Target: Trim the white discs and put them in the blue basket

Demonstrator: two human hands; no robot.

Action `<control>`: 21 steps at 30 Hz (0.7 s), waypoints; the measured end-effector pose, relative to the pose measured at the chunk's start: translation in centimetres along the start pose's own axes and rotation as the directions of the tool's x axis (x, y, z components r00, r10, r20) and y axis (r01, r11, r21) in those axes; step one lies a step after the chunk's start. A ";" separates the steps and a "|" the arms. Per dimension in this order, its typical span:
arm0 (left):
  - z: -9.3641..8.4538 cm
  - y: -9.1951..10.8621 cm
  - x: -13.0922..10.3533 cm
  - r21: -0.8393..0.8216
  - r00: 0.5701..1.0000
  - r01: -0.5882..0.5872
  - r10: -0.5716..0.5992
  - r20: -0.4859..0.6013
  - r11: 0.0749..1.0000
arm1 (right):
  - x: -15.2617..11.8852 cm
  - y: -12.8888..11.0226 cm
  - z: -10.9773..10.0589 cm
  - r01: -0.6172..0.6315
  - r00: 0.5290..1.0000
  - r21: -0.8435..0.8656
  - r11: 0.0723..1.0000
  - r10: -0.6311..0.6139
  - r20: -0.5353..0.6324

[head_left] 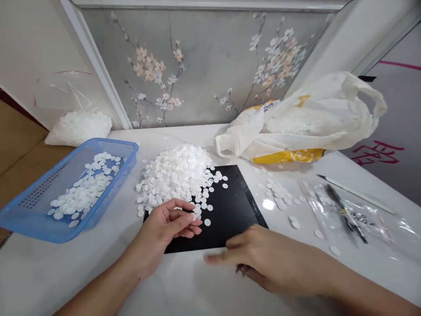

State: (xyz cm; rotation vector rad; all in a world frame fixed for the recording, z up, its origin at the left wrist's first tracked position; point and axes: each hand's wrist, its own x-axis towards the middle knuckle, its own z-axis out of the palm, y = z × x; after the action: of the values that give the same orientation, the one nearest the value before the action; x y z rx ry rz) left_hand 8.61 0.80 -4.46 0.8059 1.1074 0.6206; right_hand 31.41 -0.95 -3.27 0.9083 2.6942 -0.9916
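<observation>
A grey panel (204, 66) painted with blossom stands behind the white counter (184, 285) where you work. Your left hand (174, 221) is at the near side of the pile, pinching a small white disc (194, 217) between thumb and finger, above the black board (226, 219). Your right hand (266, 254) is at the board's near right corner, its index finger stretched leftward and blurred; you cannot tell whether it grips anything.

The pile of white discs (180, 171) is heaped over the board's far left part and onto the counter, with a few loose ones on the black surface. To your left, a blue basket (36, 228) holds more discs, and a clear bag (79, 127) of white pieces sits beyond it. On the far right lies a white and yellow shopping bag (296, 136). Nearer, discs (279, 193) are scattered beside a pen (345, 213) on a flat plastic bag (378, 224).
</observation>
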 end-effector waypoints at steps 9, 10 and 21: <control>0.7 0.1 -0.3 -0.094 0.999 0.034 -0.032 0.018 0.995 | 0.0 -0.2 -0.7 -0.050 0.898 0.487 0.872 0.253 -0.361; 0.8 0.1 -0.4 -0.102 0.999 0.040 -0.039 0.016 0.994 | 0.2 -0.2 -0.4 -0.073 0.871 0.537 0.841 0.316 -0.377; 1.2 -0.1 -0.8 -0.228 0.991 0.116 -0.095 0.099 0.967 | 1.7 -0.9 1.8 -0.069 0.754 0.257 0.964 0.219 -0.619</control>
State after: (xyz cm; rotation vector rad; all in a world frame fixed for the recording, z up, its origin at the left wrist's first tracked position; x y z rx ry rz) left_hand 9.43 -0.16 -3.86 0.5622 0.9703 0.6074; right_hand 29.39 -1.75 -4.68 1.7684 2.9936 -1.1145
